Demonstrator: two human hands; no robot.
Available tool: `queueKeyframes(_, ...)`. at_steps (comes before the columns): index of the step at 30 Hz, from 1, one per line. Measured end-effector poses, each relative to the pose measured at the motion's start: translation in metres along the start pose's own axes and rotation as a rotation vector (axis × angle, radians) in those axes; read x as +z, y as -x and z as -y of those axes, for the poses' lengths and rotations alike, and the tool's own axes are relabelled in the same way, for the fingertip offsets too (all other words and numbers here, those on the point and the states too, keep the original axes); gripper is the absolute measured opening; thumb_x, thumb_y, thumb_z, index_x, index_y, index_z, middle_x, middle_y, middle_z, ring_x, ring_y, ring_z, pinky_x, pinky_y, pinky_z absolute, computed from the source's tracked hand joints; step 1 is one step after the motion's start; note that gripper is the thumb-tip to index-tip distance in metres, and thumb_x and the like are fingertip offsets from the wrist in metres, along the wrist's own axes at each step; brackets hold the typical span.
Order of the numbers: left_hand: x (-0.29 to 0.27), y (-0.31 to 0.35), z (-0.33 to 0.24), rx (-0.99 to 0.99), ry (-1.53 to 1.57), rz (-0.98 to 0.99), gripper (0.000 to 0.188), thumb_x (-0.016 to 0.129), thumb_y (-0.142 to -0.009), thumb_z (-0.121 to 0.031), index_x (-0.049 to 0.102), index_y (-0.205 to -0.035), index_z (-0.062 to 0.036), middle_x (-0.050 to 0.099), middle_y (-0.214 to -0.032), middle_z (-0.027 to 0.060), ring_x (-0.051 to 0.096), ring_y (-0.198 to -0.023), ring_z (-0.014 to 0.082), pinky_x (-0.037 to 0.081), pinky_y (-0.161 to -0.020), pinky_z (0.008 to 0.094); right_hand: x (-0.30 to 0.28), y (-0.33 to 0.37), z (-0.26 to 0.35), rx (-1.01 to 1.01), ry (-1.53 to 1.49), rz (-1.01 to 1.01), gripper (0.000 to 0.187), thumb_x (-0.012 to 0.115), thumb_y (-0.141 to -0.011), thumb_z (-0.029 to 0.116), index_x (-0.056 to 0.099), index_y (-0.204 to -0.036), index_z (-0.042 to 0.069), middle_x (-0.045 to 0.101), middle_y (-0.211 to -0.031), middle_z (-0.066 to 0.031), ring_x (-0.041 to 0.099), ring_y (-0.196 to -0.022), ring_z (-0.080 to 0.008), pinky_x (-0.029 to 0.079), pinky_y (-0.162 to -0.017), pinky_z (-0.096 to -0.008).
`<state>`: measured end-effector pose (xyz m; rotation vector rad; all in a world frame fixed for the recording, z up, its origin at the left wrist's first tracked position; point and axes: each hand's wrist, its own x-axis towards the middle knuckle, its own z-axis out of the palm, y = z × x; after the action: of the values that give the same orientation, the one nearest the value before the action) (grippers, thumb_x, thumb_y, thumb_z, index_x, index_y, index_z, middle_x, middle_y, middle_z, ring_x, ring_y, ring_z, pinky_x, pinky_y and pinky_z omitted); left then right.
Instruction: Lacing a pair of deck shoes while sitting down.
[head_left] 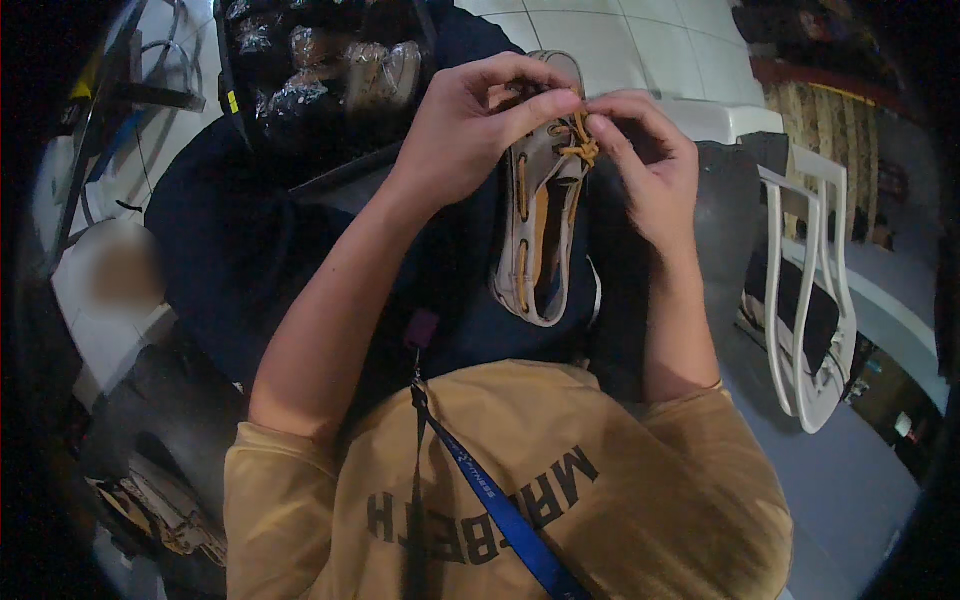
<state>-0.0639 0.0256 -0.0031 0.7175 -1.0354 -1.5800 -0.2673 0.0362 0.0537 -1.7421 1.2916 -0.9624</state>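
A beige boat shoe (530,168) with tan laces lies over my dark-clad lap, its toe pointing away from me and its heel toward me. The tan lace (583,150) is gathered in a knot with loops at the front of the opening. Above that knot, my left hand (475,130) pinches with thumb and forefinger near a lace end. Close against it, my right hand (652,160) pinches the lace too, its fingers curled. The two sets of fingertips nearly meet. Part of the toe is hidden behind my left fingers.
A dark crate (300,180) at the upper left holds several plastic-wrapped shoes (385,75). A white plastic chair (840,330) stands at the right. More shoes (165,500) lie at the lower left. A blue lanyard (490,495) hangs over my tan shirt.
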Motion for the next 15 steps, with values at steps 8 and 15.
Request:
queueKeyframes(8, -0.001, 0.004, 0.002, -0.016, -0.092, -0.039, 0.018, 0.079, -0.094, -0.017, 0.079, -0.108, -0.0044, 0.075, -0.097, -0.0006, 0.064, -0.089, 0.0051, 0.049, -0.083, 0.0219, -0.017, -0.012, 0.018, 0.031, 0.101, 0.246, 0.015, 0.076, -0.093, 0.007, 0.077, -0.106, 0.000, 0.070, -0.099, -0.0045, 0.062, -0.091, -0.0124, 0.047, -0.082, -0.0256)
queueKeyframes(15, -0.002, 0.003, 0.002, 0.019, -0.009, -0.030, 0.017, 0.079, -0.094, -0.015, 0.079, -0.107, -0.0041, 0.075, -0.095, -0.0015, 0.063, -0.088, 0.0042, 0.048, -0.081, 0.0218, -0.021, -0.023, 0.021, 0.002, 0.076, 0.364, 0.014, 0.076, -0.092, 0.007, 0.076, -0.104, -0.001, 0.068, -0.096, -0.0033, 0.056, -0.085, -0.0097, 0.044, -0.077, -0.0244)
